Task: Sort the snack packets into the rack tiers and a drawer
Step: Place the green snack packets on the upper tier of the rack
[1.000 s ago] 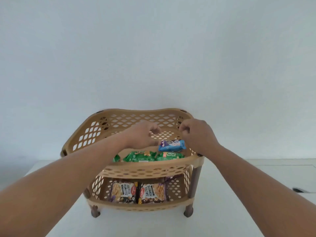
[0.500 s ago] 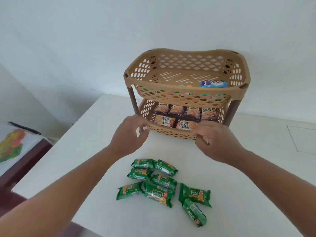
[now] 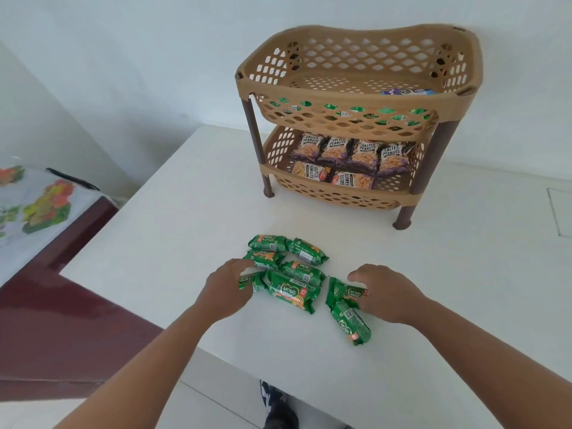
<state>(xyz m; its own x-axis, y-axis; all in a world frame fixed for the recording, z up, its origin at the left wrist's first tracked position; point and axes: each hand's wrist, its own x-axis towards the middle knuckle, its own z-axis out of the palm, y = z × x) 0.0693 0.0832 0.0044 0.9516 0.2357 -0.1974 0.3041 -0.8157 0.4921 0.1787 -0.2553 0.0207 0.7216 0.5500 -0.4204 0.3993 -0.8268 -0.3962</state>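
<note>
Several green biscuit packets (image 3: 292, 291) lie in a loose heap on the white table (image 3: 192, 218), in front of a tan two-tier rack (image 3: 349, 119) with brown legs. My left hand (image 3: 224, 291) rests at the heap's left side, its fingers on a small green packet (image 3: 247, 281). At the right side, my right hand (image 3: 387, 294) is spread over another green packet (image 3: 346, 292). Neither hand has lifted anything. The rack's top tier holds green packets behind its lattice and a blue packet (image 3: 408, 92). Its lower tier holds salted peanut packets (image 3: 349, 157).
The table's near edge runs just below the packets, and a shoe (image 3: 278, 407) shows on the floor under it. A bed with a floral sheet (image 3: 37, 205) and a maroon frame stands to the left. A white wall rises behind the rack.
Both hands have come away from the rack's top tier and down to the green packets on the table. The view has tilted down and shifted left.
</note>
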